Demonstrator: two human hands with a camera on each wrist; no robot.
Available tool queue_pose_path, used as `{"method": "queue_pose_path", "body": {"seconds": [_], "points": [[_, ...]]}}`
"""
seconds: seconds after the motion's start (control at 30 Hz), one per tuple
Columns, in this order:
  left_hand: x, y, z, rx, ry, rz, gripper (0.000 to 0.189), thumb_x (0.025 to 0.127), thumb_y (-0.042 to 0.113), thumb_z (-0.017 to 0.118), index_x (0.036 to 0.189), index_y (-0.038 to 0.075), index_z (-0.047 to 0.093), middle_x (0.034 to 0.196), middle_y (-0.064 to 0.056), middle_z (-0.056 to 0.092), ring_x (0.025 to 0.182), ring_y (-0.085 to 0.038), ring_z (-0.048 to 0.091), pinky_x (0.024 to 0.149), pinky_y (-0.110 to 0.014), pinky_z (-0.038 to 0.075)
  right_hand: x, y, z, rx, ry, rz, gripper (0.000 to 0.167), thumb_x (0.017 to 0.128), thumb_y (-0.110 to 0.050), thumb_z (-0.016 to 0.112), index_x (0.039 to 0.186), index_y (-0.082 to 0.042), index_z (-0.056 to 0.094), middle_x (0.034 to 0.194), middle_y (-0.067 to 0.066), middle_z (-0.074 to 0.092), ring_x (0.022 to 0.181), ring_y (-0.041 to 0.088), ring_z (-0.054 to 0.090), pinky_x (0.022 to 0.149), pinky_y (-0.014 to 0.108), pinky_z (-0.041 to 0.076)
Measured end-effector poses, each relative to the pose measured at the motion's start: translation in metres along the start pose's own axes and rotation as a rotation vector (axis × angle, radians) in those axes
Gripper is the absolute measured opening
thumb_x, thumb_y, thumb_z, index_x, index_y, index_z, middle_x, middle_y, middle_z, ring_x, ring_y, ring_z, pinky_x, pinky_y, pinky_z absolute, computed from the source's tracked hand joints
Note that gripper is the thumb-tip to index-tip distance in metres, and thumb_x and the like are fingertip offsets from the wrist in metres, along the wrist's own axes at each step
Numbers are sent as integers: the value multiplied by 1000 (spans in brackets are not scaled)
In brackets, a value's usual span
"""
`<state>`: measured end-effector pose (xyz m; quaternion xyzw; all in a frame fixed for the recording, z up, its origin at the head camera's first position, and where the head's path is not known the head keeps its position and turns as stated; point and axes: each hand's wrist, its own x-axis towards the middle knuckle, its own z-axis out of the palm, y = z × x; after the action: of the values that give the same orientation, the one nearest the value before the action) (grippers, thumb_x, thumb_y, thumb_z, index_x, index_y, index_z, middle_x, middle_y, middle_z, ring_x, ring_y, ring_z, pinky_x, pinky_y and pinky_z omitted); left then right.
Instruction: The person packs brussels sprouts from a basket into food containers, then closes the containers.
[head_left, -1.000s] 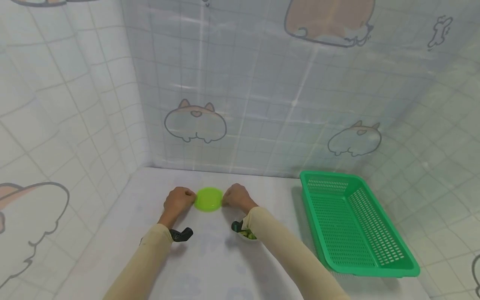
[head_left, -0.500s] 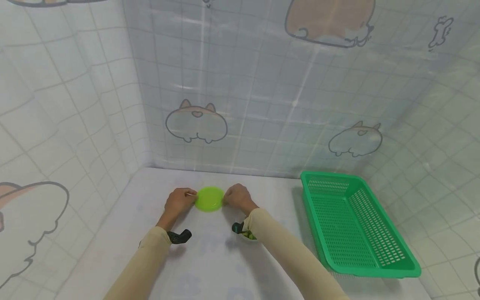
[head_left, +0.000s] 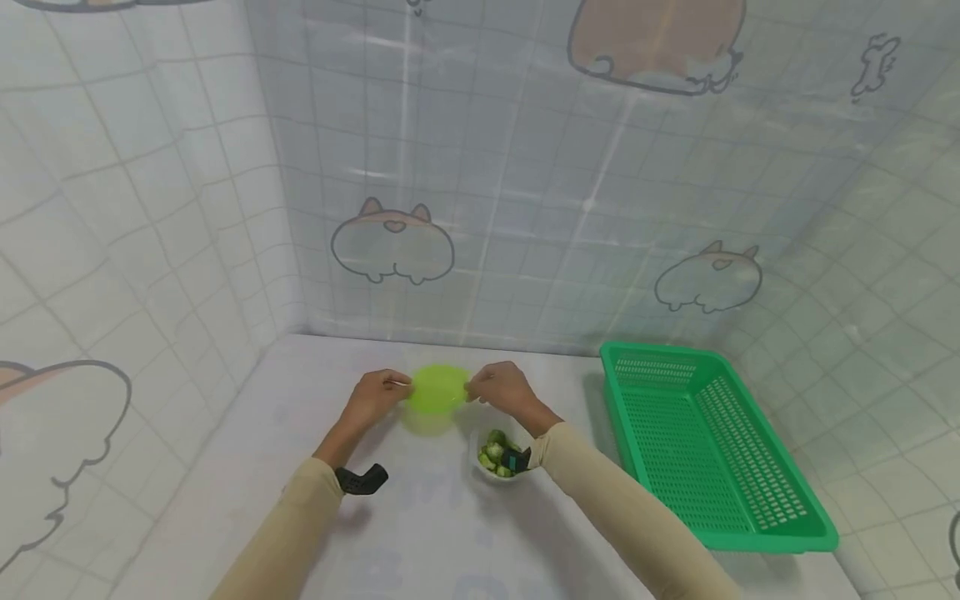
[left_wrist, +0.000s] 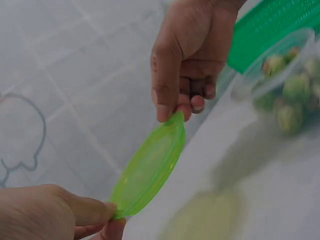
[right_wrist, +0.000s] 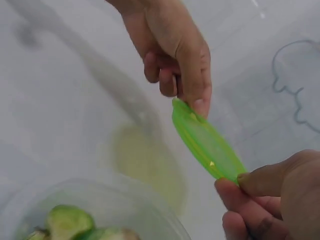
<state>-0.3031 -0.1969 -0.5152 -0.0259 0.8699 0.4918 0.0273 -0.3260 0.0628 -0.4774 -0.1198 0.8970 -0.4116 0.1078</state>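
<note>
A round, translucent lime-green lid [head_left: 438, 389] is held above the table between both hands. My left hand [head_left: 375, 400] pinches its left edge between thumb and fingers, and my right hand [head_left: 507, 390] pinches the right edge. Both wrist views show the lid tilted, with its rim in the fingertips of each hand. Below my right wrist stands a clear plastic bowl [right_wrist: 150, 202] of Brussels sprouts [head_left: 493, 454]. Part of the bowl is hidden in the head view by the black wrist camera. The lid is apart from the bowl, and its yellowish shadow falls on the table.
A green slotted plastic basket [head_left: 697, 450] stands on the right side of the white table [head_left: 420, 517]. Tile-patterned sheets with cartoon dog drawings hang as walls [head_left: 517, 208] behind and on both sides.
Both hands have lifted the lid off the table and shifted it to the right. The right forearm has moved right, uncovering more of the bowl of Brussels sprouts.
</note>
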Motion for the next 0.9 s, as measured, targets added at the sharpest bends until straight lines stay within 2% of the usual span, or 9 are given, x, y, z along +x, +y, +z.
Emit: {"method": "queue_pose_path", "body": {"seconds": [0.2,0.37,0.67,0.8,0.9], "points": [[-13,17,14,-21,-49,2,29,95,32,70,113,10,71,112,-8,71,103,-28,64,74,-37,50,-31,6,-17,-3,-19,68,19,96,-33,69,91,-16,76,86,-5,74,85,19,69,83,43,53],[-28,32,26,-22,-93,8,22,94,31,71,103,12,73,102,-3,71,93,-23,62,70,-35,48,-55,12,-28,-3,-10,106,19,95,-32,69,89,-15,74,83,-5,74,82,17,66,81,41,52],[-53,54,54,-3,-180,31,17,89,30,75,93,13,73,90,2,71,84,-19,60,68,-34,45,-86,26,-47,-83,19,141,23,95,-32,70,82,-13,72,75,-3,72,74,16,61,66,32,45],[-59,59,67,16,-215,73,16,89,29,75,89,13,74,83,4,72,80,-17,59,66,-33,44,-95,33,-52,-152,1,157,24,94,-29,70,77,-12,69,70,-3,70,67,15,58,59,29,44],[-62,60,73,26,-222,100,16,89,27,74,87,12,73,80,5,72,78,-15,59,63,-32,43,-100,39,-53,-166,-31,157,25,95,-27,70,77,-11,67,69,-3,70,66,19,60,54,30,47]]}}
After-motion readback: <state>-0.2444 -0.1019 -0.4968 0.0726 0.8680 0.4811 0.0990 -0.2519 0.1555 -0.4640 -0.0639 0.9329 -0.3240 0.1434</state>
